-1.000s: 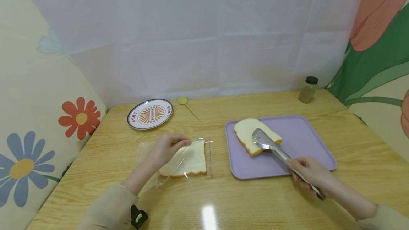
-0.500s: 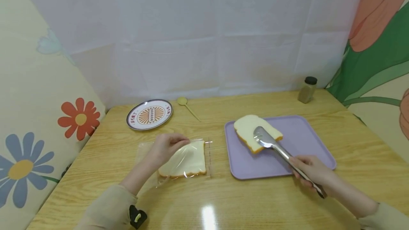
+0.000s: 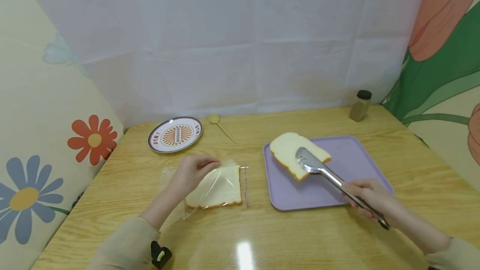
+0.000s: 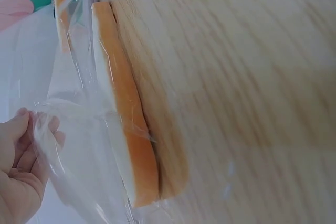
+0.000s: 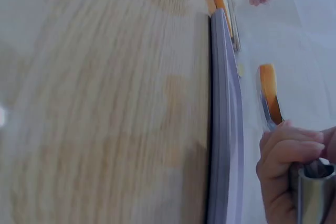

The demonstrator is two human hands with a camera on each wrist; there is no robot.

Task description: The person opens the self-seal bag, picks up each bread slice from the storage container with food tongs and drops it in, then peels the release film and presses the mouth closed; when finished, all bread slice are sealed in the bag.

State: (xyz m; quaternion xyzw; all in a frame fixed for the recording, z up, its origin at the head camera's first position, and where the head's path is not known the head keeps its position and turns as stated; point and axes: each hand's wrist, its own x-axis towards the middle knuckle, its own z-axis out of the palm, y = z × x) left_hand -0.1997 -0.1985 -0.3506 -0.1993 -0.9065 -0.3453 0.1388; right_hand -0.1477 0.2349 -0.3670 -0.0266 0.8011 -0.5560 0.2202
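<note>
My left hand (image 3: pixel 193 173) pinches the upper layer of a clear plastic bag (image 4: pixel 73 153) and lifts it. A white bread slice (image 3: pixel 225 184) with an orange-brown crust lies flat inside the bag, on the table. My right hand (image 3: pixel 371 197) grips metal tongs (image 3: pixel 331 178) by the handles. Their jaws are closed around a second bread slice (image 3: pixel 288 147), whose left end is tilted up above the purple tray (image 3: pixel 352 161). In the right wrist view this slice (image 5: pixel 269 80) stands apart from the tray rim (image 5: pixel 223 129). The lower tong arm is hidden beneath the slice.
At the back left are a white patterned plate (image 3: pixel 176 134) and a yellow spoon (image 3: pixel 214 118). A jar with a black lid (image 3: pixel 360 106) stands at the back right. A white cloth (image 3: pixel 210 53) hangs behind the wooden table (image 3: pixel 300 241).
The slice in the tongs has risen off the tray and moved slightly left, its far left end lifting higher. My left hand has stayed nearly still, pinching the bag.
</note>
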